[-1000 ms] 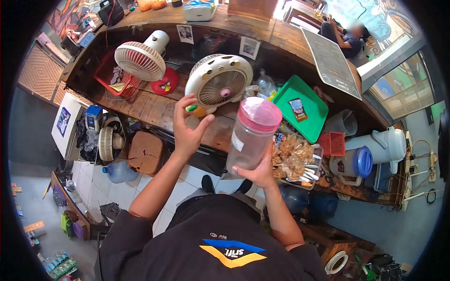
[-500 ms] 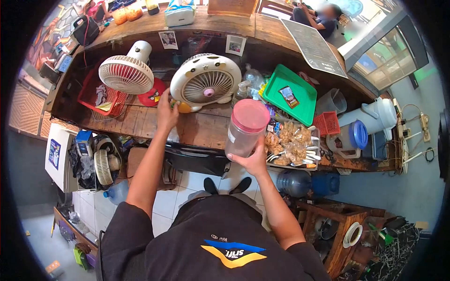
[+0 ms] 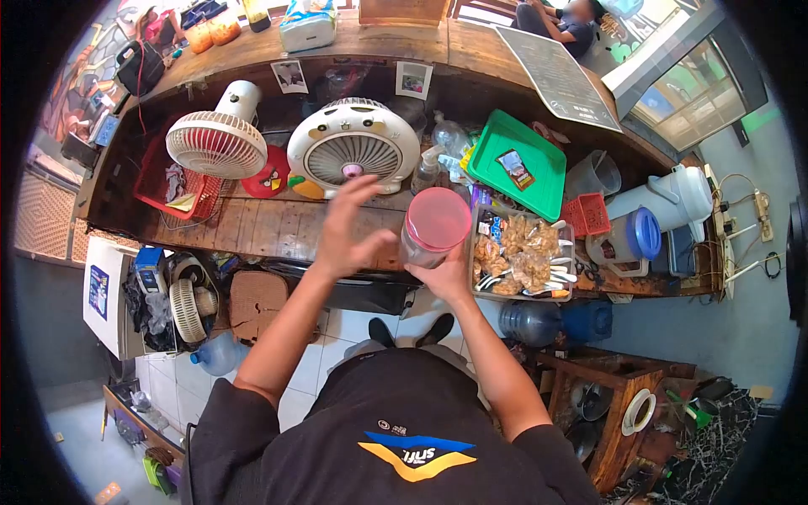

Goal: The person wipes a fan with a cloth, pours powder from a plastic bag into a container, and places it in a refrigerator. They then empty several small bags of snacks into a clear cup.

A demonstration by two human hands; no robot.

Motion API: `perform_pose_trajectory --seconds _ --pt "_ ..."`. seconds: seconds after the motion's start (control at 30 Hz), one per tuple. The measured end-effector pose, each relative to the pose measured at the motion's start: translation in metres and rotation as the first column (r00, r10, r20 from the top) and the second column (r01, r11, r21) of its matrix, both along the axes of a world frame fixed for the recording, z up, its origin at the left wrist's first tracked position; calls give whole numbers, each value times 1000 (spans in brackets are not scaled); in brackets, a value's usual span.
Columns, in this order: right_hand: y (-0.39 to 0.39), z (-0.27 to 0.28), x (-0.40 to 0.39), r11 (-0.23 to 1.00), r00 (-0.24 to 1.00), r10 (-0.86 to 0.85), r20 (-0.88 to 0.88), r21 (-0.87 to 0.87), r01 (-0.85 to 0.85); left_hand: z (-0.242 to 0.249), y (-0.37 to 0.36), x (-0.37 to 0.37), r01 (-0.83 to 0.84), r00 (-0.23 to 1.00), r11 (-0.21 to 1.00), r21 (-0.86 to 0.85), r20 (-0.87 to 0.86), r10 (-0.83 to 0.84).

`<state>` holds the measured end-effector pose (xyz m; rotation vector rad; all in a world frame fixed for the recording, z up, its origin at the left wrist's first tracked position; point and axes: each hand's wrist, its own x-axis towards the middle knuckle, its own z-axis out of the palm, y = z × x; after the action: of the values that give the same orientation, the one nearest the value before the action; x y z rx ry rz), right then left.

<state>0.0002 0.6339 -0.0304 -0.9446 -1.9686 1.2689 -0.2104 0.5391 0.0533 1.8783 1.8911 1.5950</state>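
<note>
My right hand (image 3: 445,273) is wrapped round the lower part of a clear plastic jar (image 3: 418,253) with a pink lid (image 3: 438,219), above the counter's front edge. To the left of the jar, my left hand (image 3: 348,236) is in the air with its fingers spread and nothing in it. Behind my left hand stands a white animal-faced fan (image 3: 354,151) on the wooden counter. A tray of bagged snacks (image 3: 523,252) lies just right of the jar.
A second white fan (image 3: 216,143) and a red basket (image 3: 160,189) stand at the left. A green tray (image 3: 539,172), a red small basket (image 3: 587,216) and a white jug (image 3: 665,202) are at the right. Beyond the counter, a person (image 3: 564,25) sits.
My left hand has left the animal-faced fan's side and moved right, towards the jar, its fingers spreading. The jar in my right hand is lower and more upright to the camera.
</note>
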Motion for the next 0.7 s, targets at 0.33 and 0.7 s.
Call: perform_pose_trajectory --seconds 0.33,0.7 --pt "12 9 -6 999 969 40 -243 -3 -42 28 45 37 430 900 872 -234 28 -436" --pt "26 17 7 1000 999 -21 -24 3 21 16 78 50 398 867 885 -241 -217 -449"
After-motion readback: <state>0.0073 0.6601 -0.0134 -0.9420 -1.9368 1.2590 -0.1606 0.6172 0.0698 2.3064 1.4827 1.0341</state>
